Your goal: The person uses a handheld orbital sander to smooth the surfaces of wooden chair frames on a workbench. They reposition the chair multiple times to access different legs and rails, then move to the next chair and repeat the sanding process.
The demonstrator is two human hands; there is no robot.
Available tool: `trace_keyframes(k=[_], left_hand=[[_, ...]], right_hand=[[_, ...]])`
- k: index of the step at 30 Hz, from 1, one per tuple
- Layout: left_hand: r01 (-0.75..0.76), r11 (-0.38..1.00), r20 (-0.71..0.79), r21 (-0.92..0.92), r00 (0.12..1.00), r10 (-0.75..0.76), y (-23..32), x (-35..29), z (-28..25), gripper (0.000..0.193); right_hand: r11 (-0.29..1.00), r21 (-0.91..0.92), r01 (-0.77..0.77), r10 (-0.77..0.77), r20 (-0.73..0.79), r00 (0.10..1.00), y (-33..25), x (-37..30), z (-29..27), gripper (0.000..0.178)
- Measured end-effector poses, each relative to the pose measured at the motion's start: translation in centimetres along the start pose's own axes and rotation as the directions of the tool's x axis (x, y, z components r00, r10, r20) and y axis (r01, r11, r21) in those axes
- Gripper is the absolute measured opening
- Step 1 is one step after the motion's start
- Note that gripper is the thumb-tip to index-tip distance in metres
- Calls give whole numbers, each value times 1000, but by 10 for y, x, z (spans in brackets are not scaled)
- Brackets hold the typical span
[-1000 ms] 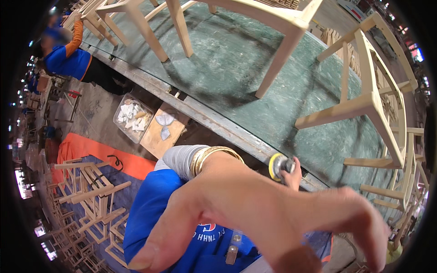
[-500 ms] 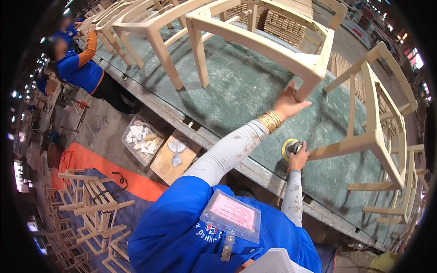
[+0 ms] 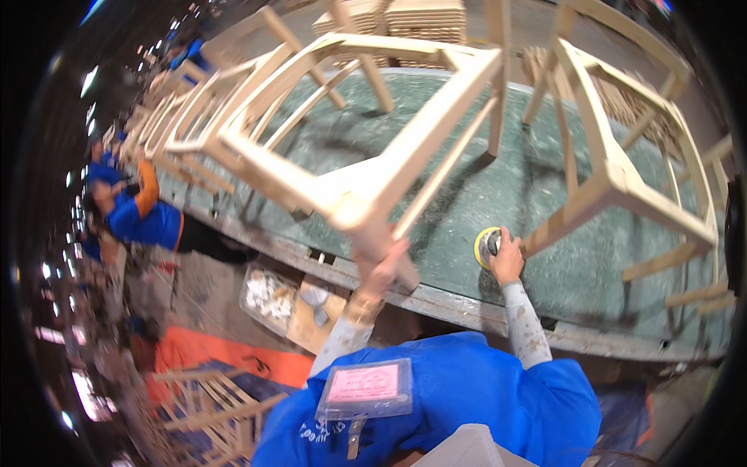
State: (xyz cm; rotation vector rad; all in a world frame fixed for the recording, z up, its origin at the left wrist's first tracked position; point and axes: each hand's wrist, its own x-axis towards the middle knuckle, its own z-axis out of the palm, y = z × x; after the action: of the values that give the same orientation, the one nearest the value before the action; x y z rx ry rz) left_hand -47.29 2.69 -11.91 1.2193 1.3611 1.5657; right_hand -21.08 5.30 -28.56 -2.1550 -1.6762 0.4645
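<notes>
My left hand (image 3: 378, 274) is wrapped round the near leg of a pale wooden chair frame (image 3: 437, 134). The frame stands turned on the worktable (image 3: 451, 261), with this leg close to the table's front edge. To the right, my right hand (image 3: 508, 261) is closed on a small round sander (image 3: 488, 247) with a yellow rim, which rests on the green tabletop. Just beyond that hand, a second chair frame (image 3: 615, 187) lies tipped, one leg pointing toward my fingers.
More chair frames (image 3: 187, 128) line the table to the left. Stacked wooden slats (image 3: 426, 31) stand behind it. Below the front edge are a plastic bin (image 3: 268, 300) of white scraps and a wooden board (image 3: 317, 319). A co-worker (image 3: 144, 218) stands at the far left.
My left hand has gripped the chair leg and drawn the frame round toward me, to the table's front edge. My right hand stays with the sander. The view has shifted too.
</notes>
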Motion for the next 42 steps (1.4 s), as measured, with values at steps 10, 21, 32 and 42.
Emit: trace_keyframes(k=[10, 21, 32, 42], left_hand=[[94, 958, 61, -271, 995, -80, 71, 52, -78, 51], [33, 977, 22, -211, 999, -29, 100, 78, -54, 58], [19, 964, 41, -265, 999, -8, 88, 74, -71, 54], [43, 969, -19, -244, 999, -49, 86, 56, -73, 62]], right_hand=[[998, 65, -13, 18, -78, 997, 3, 0, -7, 74], [909, 404, 107, -59, -130, 990, -7, 57, -45, 65], [613, 633, 473, -295, -372, 880, -107, 290, -130, 98], [248, 876, 414, 102, -448, 888, -50, 346, -176, 94]])
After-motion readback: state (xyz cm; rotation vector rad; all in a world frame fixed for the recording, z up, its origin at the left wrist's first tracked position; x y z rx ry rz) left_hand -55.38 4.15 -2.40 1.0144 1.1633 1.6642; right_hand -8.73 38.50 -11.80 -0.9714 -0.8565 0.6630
